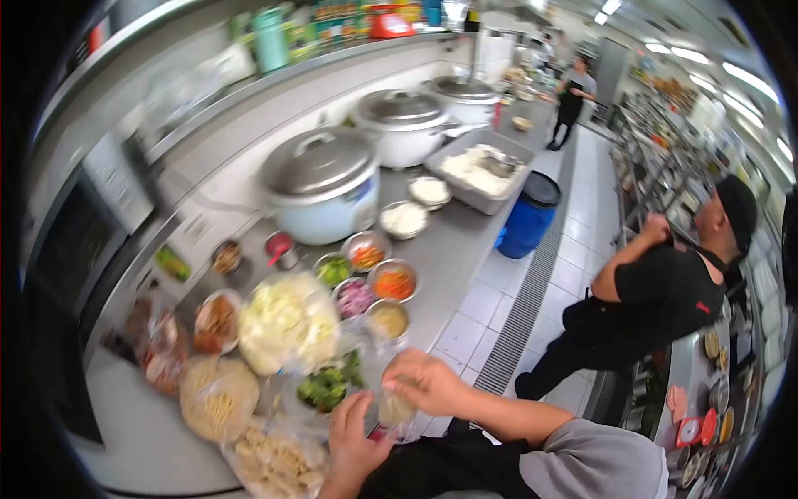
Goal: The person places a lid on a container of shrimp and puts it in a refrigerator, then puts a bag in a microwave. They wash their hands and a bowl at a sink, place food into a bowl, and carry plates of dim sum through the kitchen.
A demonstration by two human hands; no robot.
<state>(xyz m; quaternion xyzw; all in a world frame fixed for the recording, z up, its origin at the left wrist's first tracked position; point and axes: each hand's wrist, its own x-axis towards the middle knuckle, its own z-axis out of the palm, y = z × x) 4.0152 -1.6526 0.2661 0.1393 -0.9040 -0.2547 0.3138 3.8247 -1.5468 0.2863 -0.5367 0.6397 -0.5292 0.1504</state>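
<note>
Close to my body at the counter's edge, a small clear plastic bag (396,411) with something pale inside hangs between my hands. My right hand (428,382) pinches its upper part, fingers closed. On the other side my left hand (357,437) has curled fingers against the bag, seemingly gripping its edge. Just beyond them lies a clear bag of green leafy pieces (326,387). A large bag of chopped pale cabbage (289,323) is behind that. To the left sit a bag of noodles (218,401) and an open bag of pale chunks (278,462).
Bowls of diced red onion (355,298), orange shreds (394,284) and white rice (405,219) stand farther along the steel counter. Large lidded rice cookers (320,187) line the wall. A blue barrel (529,218) is on the floor. A co-worker (665,291) stands at right.
</note>
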